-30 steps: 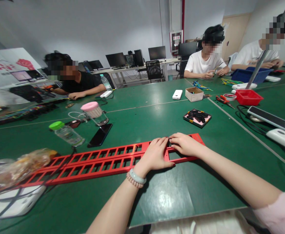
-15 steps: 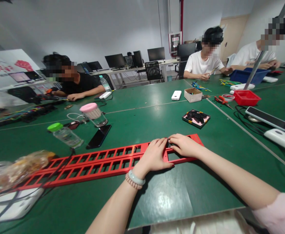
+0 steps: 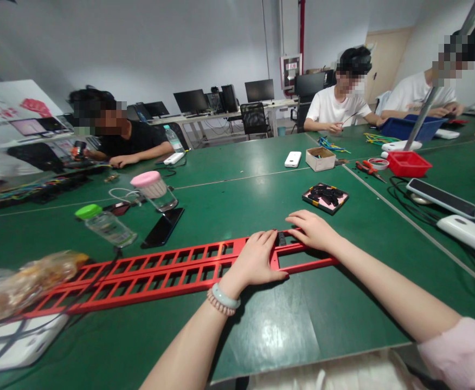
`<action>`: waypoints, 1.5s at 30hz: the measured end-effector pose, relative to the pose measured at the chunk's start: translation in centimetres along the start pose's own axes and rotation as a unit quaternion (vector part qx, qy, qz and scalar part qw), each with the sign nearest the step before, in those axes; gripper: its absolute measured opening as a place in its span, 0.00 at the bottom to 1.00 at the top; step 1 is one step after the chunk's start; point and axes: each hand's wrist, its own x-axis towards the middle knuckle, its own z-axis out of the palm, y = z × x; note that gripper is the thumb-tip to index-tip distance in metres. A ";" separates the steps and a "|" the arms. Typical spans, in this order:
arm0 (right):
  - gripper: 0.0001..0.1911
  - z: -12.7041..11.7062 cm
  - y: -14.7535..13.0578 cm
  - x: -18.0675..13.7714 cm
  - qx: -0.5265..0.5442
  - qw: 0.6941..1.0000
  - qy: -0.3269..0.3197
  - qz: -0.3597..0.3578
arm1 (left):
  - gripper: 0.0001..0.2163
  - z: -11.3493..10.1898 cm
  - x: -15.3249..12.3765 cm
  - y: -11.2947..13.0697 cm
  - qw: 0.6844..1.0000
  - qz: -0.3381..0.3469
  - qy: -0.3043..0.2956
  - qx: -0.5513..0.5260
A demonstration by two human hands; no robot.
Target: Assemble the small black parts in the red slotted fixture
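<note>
L hand (image 3: 257,258), thumb wide, lies across red frame (image 3: 239,247) by blk pc (image 3: 282,239); R hand (image 3: 314,231), fingers parted, seemingly empty. Prob. best: brace frame firmly.

This looks like a workshop for small assembly, set in an office-like room. A long green worktop (image 3: 229,187) carries a red slotted frame (image 3: 241,247), black parts (image 3: 326,196) in a shallow tray, orange-handled pliers (image 3: 370,169), coloured wires (image 3: 332,145), and a red bin (image 3: 409,163) and a blue bin (image 3: 410,129). Co-workers (image 3: 338,108) sit around it at handwork. Behind them, computer monitors (image 3: 191,101) and a black mesh chair (image 3: 254,119) line a plain wall (image 3: 140,49).
</note>
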 end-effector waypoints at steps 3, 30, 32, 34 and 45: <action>0.16 -0.3 1.8 0.1 -0.022 0.998 0.053 0.041 | 0.45 0.0 -0.1 0.0 1.000 -0.001 0.002 0.006; 0.18 2.2 11.8 -1.1 -0.217 0.964 0.061 0.141 | 0.46 0.0 -0.4 -0.1 1.000 0.003 0.003 0.012; 0.18 2.3 11.8 -1.1 -0.216 0.963 0.056 0.149 | 0.46 0.0 -0.4 -0.1 1.000 0.003 0.002 0.011; 0.17 2.4 11.8 -1.2 -0.213 0.964 0.051 0.153 | 0.46 0.0 -0.4 -0.1 1.000 0.002 0.000 0.010; 0.16 2.3 11.6 -1.4 -0.182 0.967 0.069 0.168 | 0.46 0.2 -0.3 -0.3 1.000 0.009 0.002 0.009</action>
